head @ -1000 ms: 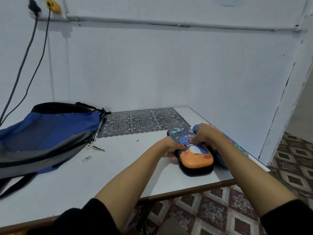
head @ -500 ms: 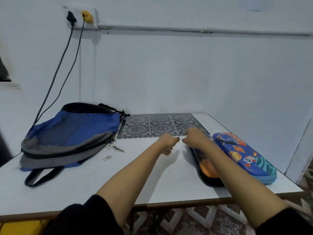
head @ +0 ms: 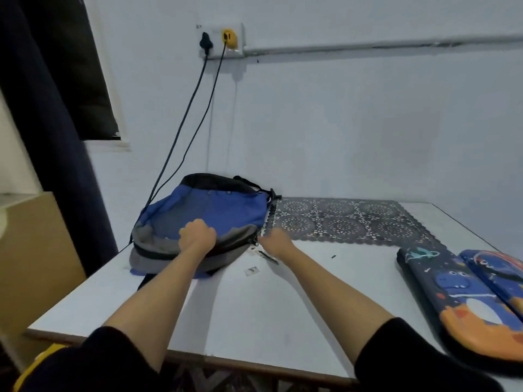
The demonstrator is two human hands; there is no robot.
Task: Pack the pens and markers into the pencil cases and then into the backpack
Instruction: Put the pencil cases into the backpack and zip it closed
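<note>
Pale blue-white wall (head: 339, 123) fills the background, with a surface conduit running along its upper part. Dark curtain (head: 56, 137) hangs at far left; brown cabinet or box (head: 34, 250) stands below and beside it. White table (head: 283, 306) with a brown edge is set into the corner against the wall. Blue and grey backpack (head: 215, 205) lies flat on the table's far left, black top edge toward the wall, grey zippered side facing the person. Dark lace-pattern mat (head: 353, 222) lies flat along the back of the table, its left edge just beside the backpack. Two pencil cases sit at the near right, both closed, side by side and touching or nearly so: dinosaur pencil case (head: 458, 292), dark blue with an orange end, and blue pencil case (head: 498, 267) to its right, partly cut off by the frame. Both are well apart from the backpack. No loose pens or markers in view. Both forearms reach across the table, black sleeves at the elbows. Left hand (head: 198, 236) is on the backpack's grey front, fingers curled into the fabric, gripping it. Right hand (head: 277, 240) is at the backpack's right corner by the zipper end; blurred, so I cannot tell whether the fingers pinch anything. Two dark cables (head: 184, 128) drop from a wall socket (head: 223, 41) to behind the backpack. Small dark strip (head: 267, 256) and a pale scrap (head: 252, 270) lie on the table near the right hand.
</note>
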